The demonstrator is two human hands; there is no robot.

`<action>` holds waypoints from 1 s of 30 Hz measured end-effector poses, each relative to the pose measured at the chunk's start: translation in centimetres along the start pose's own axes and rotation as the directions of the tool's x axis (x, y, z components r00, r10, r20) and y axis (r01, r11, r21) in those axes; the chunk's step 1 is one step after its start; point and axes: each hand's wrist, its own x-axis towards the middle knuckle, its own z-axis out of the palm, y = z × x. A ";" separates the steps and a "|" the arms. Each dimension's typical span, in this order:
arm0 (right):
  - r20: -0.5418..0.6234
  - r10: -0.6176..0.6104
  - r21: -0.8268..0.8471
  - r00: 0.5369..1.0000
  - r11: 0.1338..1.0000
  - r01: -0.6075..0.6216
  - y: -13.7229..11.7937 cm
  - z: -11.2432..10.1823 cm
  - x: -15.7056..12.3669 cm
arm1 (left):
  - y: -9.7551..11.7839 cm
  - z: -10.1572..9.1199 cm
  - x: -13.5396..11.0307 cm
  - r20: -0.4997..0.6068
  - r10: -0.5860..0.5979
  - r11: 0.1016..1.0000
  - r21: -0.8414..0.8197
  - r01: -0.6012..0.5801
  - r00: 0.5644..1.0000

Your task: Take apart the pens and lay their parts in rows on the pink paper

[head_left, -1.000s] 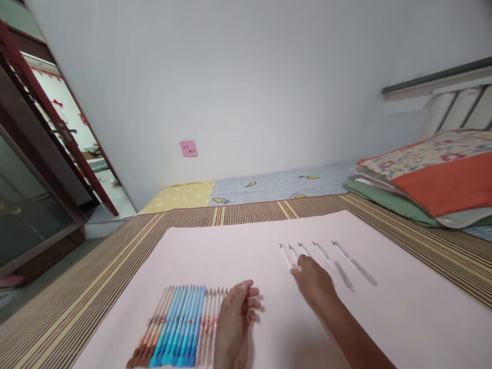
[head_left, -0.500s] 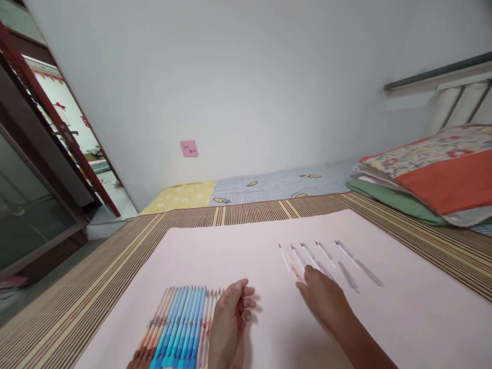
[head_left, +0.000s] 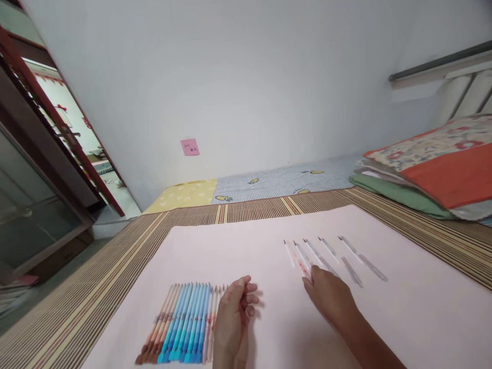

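Since a second ago, our right hand has drawn toward us, baring more of the slim, dark-tipped white plastic stick, right of the row of brown, blue and clear plastic pens. Its long axis runs away from that nearer hand; gripped or merely touched, we cannot tell. Our left hand curls loosely, apparently empty, over the row's right end.

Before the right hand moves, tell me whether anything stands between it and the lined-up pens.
Yes: the left hand stands between the right hand and the lined-up pens, hiding part of the row's right side. Nothing else visible stands in the way.
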 end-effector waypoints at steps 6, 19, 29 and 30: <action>-0.026 0.000 0.000 1.000 1.000 0.000 0.2 -0.1 0.2 | -0.1 0.2 -0.2 -0.012 -0.029 0.999 0.014 0.029 1.000; -0.055 -0.118 0.323 0.991 0.937 0.130 -2.1 -1.1 -3.0 | 8.1 -0.7 -3.1 -0.366 0.251 0.887 -0.284 -0.364 0.896; 0.081 -0.390 0.523 0.917 0.800 0.294 -13.1 3.2 -9.9 | 9.2 -3.8 -3.2 -0.434 0.137 0.885 -0.349 -0.307 0.890; 0.083 -0.381 0.519 0.921 0.805 0.287 -13.2 3.5 -9.9 | 8.9 -3.9 -2.9 -0.418 0.109 0.895 -0.354 -0.272 0.902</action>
